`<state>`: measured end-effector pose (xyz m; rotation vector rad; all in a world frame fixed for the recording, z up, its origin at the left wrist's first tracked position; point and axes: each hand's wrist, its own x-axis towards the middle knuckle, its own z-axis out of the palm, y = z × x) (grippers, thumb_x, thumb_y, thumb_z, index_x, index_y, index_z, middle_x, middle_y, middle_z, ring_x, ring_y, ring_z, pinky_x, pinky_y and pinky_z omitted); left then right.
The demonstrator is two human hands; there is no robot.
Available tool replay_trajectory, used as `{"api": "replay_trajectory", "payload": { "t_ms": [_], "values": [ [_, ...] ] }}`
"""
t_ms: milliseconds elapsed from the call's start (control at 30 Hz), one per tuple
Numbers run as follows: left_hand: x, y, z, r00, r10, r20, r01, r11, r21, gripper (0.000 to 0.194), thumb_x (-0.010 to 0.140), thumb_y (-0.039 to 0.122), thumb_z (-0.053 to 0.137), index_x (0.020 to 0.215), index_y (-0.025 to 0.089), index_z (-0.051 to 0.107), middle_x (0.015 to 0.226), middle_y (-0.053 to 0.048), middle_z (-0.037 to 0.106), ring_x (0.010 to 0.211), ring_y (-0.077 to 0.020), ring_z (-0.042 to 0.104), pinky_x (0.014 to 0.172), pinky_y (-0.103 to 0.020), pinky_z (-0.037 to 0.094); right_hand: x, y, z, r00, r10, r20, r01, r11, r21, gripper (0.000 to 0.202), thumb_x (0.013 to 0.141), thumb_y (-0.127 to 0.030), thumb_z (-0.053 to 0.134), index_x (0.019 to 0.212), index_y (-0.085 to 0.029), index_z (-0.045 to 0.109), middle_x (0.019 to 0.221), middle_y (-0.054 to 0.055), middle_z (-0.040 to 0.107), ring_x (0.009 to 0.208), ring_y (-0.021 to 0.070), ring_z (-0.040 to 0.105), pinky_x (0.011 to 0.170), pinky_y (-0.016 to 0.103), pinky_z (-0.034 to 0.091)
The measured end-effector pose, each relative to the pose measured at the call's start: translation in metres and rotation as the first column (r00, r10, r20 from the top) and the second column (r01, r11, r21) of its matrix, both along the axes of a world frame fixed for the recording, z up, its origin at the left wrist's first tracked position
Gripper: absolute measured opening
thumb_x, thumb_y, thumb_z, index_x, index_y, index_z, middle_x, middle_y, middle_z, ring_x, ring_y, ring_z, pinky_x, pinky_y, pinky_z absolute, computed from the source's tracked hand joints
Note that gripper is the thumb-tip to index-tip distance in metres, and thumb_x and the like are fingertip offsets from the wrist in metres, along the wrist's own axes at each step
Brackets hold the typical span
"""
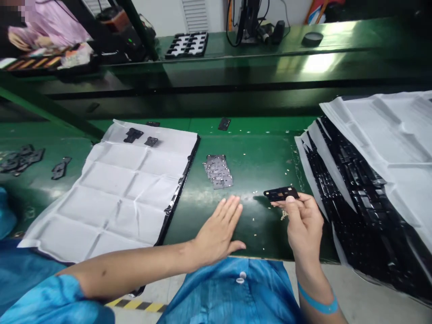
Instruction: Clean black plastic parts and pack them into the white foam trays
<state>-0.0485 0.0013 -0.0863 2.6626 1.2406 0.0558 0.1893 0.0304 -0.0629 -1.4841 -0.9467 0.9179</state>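
My right hand (pixel 305 220) pinches a flat black plastic part (pixel 280 193) with small light spots, between thumb and fingers above the green table. Fingers stretched and together, my left hand (pixel 219 229) is held flat at the table's front edge; whether it touches the surface I cannot tell. Just beyond its fingertips lies an overlapping stack of thin grey-black parts (pixel 218 172). Tiny cream-coloured bits (pixel 284 215) are scattered on the table below and around my right hand.
White sheeting (pixel 124 193) covers a black tray at left, with a few black parts (pixel 133 135) on top. Stacked black trays with white sheets (pixel 364 180) stand at right. More black parts (pixel 22 159) lie far left. A person in pink (pixel 50 27) sits across the bench.
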Motion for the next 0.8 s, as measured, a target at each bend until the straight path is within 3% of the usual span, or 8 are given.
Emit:
{"api": "replay_trajectory", "payload": {
  "t_ms": [100, 200, 300, 433, 533, 600, 700, 800],
  "values": [
    [0.034, 0.006, -0.002, 0.998, -0.036, 0.055, 0.037, 0.999, -0.005, 0.100, 0.101, 0.075, 0.040, 0.164, -0.004, 0.029, 0.174, -0.029, 0.018, 0.165, -0.0397, 0.009, 0.135, -0.054, 0.015, -0.001, 0.002, -0.002, 1.000, -0.010, 0.005, 0.010, 1.000, 0.025, 0.031, 0.097, -0.048, 0.073, 0.108, -0.020, 0.066, 0.097, 0.008, 0.081, 0.086, 0.0234, 0.080, 0.086, 0.040, 0.061],
    [0.076, 0.023, -0.002, 0.989, -0.079, 0.128, 0.081, 0.997, -0.014, 0.091, 0.105, 0.066, 0.042, 0.163, -0.004, 0.029, 0.174, -0.027, 0.024, 0.165, -0.0387, 0.016, 0.136, -0.052, 0.013, -0.001, 0.006, 0.000, 1.000, -0.016, 0.014, 0.015, 0.993, 0.114, 0.029, 0.094, -0.044, 0.077, 0.106, -0.019, 0.070, 0.117, 0.012, 0.079, 0.103, 0.0248, 0.078, 0.095, 0.042, 0.060],
    [0.106, 0.041, 0.002, 0.969, -0.126, 0.210, 0.132, 0.991, -0.012, 0.078, 0.109, 0.052, 0.043, 0.164, -0.001, 0.027, 0.174, -0.023, 0.027, 0.164, -0.0335, 0.022, 0.137, -0.047, 0.015, 0.006, 0.010, 0.005, 0.993, -0.109, 0.053, 0.096, 0.974, 0.205, 0.024, 0.091, -0.039, 0.081, 0.100, -0.018, 0.071, 0.115, 0.011, 0.078, 0.104, 0.0236, 0.076, 0.094, 0.039, 0.060],
    [0.098, 0.043, 0.010, 0.952, -0.175, 0.252, 0.179, 0.984, 0.010, 0.076, 0.109, 0.047, 0.045, 0.164, -0.002, 0.026, 0.176, -0.024, 0.020, 0.166, -0.0329, 0.012, 0.136, -0.046, 0.017, 0.024, 0.015, 0.012, 0.960, -0.278, 0.035, 0.258, 0.924, 0.282, 0.024, 0.091, -0.038, 0.082, 0.100, -0.019, 0.071, 0.089, 0.003, 0.076, 0.076, 0.0173, 0.074, 0.081, 0.035, 0.061],
    [0.071, 0.023, 0.009, 0.953, -0.212, 0.215, 0.212, 0.977, 0.022, 0.091, 0.105, 0.063, 0.046, 0.166, 0.000, 0.024, 0.177, -0.025, 0.012, 0.166, -0.0376, 0.001, 0.135, -0.054, 0.016, 0.032, 0.017, 0.014, 0.964, -0.264, -0.027, 0.261, 0.921, 0.290, 0.027, 0.090, -0.039, 0.083, 0.099, -0.019, 0.065, 0.083, 0.000, 0.073, 0.067, 0.0176, 0.075, 0.072, 0.035, 0.063],
    [0.062, 0.009, 0.004, 0.955, -0.239, 0.177, 0.238, 0.971, 0.030, 0.101, 0.100, 0.075, 0.043, 0.166, 0.000, 0.025, 0.176, -0.028, 0.012, 0.166, -0.0402, 0.002, 0.134, -0.057, 0.015, 0.033, 0.018, 0.012, 0.974, -0.219, -0.065, 0.229, 0.939, 0.256, 0.029, 0.091, -0.040, 0.082, 0.098, -0.020, 0.062, 0.085, 0.000, 0.075, 0.069, 0.0198, 0.078, 0.074, 0.038, 0.065],
    [0.078, 0.003, -0.002, 0.952, -0.264, 0.159, 0.259, 0.965, 0.046, 0.105, 0.098, 0.080, 0.038, 0.166, 0.000, 0.026, 0.176, -0.029, 0.014, 0.166, -0.0414, 0.008, 0.134, -0.057, 0.012, 0.033, 0.015, 0.008, 0.985, -0.155, -0.080, 0.169, 0.963, 0.212, 0.028, 0.093, -0.041, 0.079, 0.097, -0.020, 0.062, 0.092, 0.003, 0.077, 0.079, 0.0202, 0.079, 0.083, 0.039, 0.065],
    [0.119, 0.023, -0.005, 0.943, -0.265, 0.199, 0.257, 0.964, 0.068, 0.101, 0.101, 0.075, 0.041, 0.164, -0.002, 0.028, 0.175, -0.028, 0.019, 0.165, -0.0406, 0.013, 0.135, -0.054, 0.013, 0.034, 0.010, 0.006, 0.991, -0.128, -0.028, 0.131, 0.976, 0.172, 0.025, 0.092, -0.040, 0.081, 0.096, -0.020, 0.066, 0.097, 0.003, 0.076, 0.079, 0.0160, 0.075, 0.081, 0.032, 0.061]
  ]
}}
